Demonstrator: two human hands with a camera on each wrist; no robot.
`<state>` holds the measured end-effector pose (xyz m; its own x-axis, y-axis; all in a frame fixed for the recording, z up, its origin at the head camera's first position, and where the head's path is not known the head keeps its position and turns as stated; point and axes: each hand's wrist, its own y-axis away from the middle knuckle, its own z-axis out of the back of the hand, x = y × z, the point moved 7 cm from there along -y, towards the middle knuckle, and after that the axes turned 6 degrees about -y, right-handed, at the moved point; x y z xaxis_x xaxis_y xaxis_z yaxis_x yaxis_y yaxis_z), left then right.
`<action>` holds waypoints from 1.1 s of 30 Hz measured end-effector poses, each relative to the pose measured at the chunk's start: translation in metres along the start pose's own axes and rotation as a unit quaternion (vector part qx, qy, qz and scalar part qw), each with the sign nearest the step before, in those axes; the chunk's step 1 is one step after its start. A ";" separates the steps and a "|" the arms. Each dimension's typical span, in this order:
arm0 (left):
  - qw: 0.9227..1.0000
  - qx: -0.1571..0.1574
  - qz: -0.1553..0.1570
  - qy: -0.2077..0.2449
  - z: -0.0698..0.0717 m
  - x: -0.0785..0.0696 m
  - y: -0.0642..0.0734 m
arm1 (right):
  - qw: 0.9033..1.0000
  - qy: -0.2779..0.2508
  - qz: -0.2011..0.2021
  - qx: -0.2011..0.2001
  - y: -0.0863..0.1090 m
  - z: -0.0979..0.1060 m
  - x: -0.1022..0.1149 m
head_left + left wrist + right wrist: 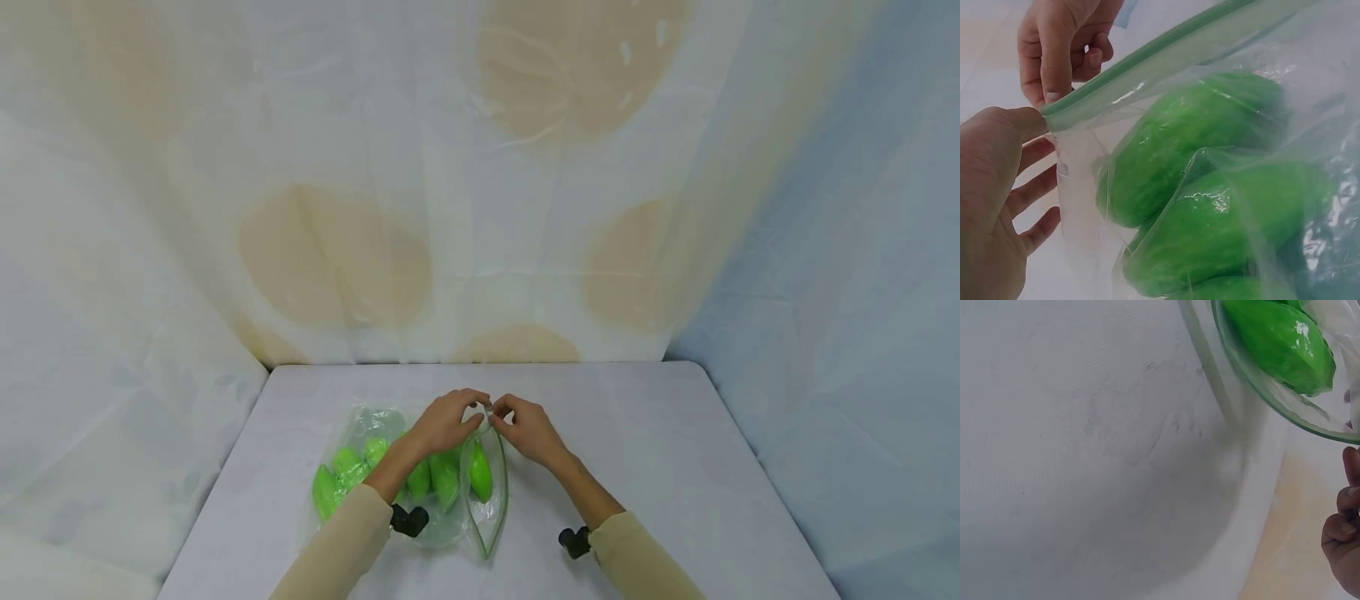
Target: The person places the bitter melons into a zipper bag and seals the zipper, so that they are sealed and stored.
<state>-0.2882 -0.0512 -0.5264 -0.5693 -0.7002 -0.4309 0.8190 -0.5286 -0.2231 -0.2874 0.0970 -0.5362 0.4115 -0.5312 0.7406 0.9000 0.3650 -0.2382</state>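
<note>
A clear zip bag (378, 419) with a green zip strip (1166, 55) lies across the table's front middle, its mouth gaping in a pointed oval. Several bright green, oval, bumpy fruit-like pieces (1200, 128) are inside; one (481, 472) shows through the mouth. At the far end of the mouth, my left hand (444, 423) pinches the bag's corner between thumb and forefinger, its other fingers spread behind the film. My right hand (531, 432) meets it there, thumb and finger pinching the end of the strip. In the right wrist view, the right hand (1342, 534) is partly cut off.
The bag rests on a white-covered table (637, 467) with rounded far corners. Patterned cloth hangs behind the table (450, 250) and down both sides. Black wrist cameras (410, 521) sit at the cuffs of beige sleeves (341, 546).
</note>
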 end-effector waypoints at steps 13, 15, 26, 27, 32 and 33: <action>0.999 -0.029 0.005 0.036 0.012 0.004 -0.002 | 1.000 -0.007 0.028 0.014 0.000 -0.001 0.018; 0.999 -0.031 0.002 0.035 0.012 0.003 -0.002 | 0.999 -0.012 0.031 0.015 0.000 -0.001 0.019; 0.998 -0.057 -0.012 0.005 0.012 0.000 0.000 | 0.998 -0.030 0.041 0.036 0.006 -0.005 0.028; 0.998 -0.060 -0.012 0.005 0.012 -0.001 0.000 | 0.998 -0.033 0.043 0.037 0.006 -0.005 0.029; 0.997 -0.072 -0.021 0.002 0.016 -0.003 0.001 | 0.998 -0.040 0.047 0.035 0.007 -0.005 0.030; 0.997 -0.073 -0.021 0.002 0.017 -0.003 0.002 | 0.997 -0.041 0.048 0.037 0.008 -0.006 0.031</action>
<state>-0.2863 -0.0582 -0.5102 -0.6034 -0.6767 -0.4219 0.7961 -0.4814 -0.3667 -0.2669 0.0791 -0.5192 0.4784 -0.4277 0.7669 0.8434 0.4671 -0.2656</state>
